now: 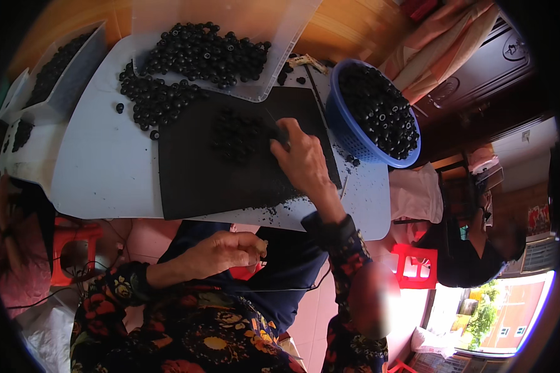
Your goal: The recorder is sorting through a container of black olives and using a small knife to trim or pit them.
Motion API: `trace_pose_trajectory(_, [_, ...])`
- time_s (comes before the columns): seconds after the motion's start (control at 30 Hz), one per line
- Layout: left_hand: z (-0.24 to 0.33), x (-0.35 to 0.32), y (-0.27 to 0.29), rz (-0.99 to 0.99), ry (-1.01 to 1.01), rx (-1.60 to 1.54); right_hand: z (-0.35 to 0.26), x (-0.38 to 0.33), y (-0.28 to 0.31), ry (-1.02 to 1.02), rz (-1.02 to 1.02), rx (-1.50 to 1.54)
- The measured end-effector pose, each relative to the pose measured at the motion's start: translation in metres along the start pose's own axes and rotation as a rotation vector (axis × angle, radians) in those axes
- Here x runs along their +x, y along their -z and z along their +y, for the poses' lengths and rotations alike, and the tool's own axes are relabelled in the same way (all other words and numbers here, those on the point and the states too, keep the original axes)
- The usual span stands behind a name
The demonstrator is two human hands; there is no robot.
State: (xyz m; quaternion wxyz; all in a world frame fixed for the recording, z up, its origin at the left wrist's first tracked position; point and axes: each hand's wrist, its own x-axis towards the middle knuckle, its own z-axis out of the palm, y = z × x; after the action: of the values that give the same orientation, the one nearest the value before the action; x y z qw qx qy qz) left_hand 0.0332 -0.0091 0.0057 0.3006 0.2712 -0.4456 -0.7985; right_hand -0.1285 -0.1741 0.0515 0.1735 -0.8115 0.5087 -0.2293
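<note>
My right hand (303,158) reaches over a black mat (193,186) on the table. Its fingers are curled, with thumb and forefinger close together at the edge of a small pile of round black bead-like pieces (236,135). Whatever lies between those fingertips blends into the dark mat. Above my lap, short of the table's near edge, my left hand (231,251) is closed with its fingers bent in. Anything it holds is too small or too hidden to name.
A larger heap of black pieces (162,102) spills from a clear plastic bin (261,93). A blue basket (342,121) full of them stands at the right. Another bin (71,84) is far left. Other people (470,252) sit nearby, with red stools (410,264).
</note>
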Motion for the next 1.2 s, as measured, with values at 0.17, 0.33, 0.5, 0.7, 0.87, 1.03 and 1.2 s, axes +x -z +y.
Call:
trace_pose_trajectory(0.17, [0.007,-0.001,0.004,-0.016,-0.042,0.082,0.004,0.005,-0.009,0.015,-0.02,-0.059])
trace_pose_trajectory(0.33, [0.012,0.003,0.0,0.069,-0.07,0.024,-0.008,-0.041,0.006,-0.045,0.012,0.227])
trace_pose_trajectory(0.5, [0.005,0.017,-0.009,0.187,-0.078,-0.109,-0.028,-0.105,0.02,-0.135,0.004,0.329])
trace_pose_trajectory(0.7, [0.004,0.021,-0.017,0.143,0.0,-0.122,-0.035,-0.165,0.016,-0.097,-0.015,0.512])
trace_pose_trajectory(0.87, [0.001,0.022,-0.021,0.034,0.233,-0.094,-0.027,-0.191,0.017,0.022,-0.021,0.521])
trace_pose_trajectory(1.03, [-0.004,0.02,-0.032,0.092,0.21,-0.166,-0.021,-0.217,0.011,-0.33,0.118,1.052])
trace_pose_trajectory(1.2, [-0.011,0.029,-0.037,0.027,0.131,-0.122,-0.012,-0.242,-0.013,-0.551,0.208,1.343])
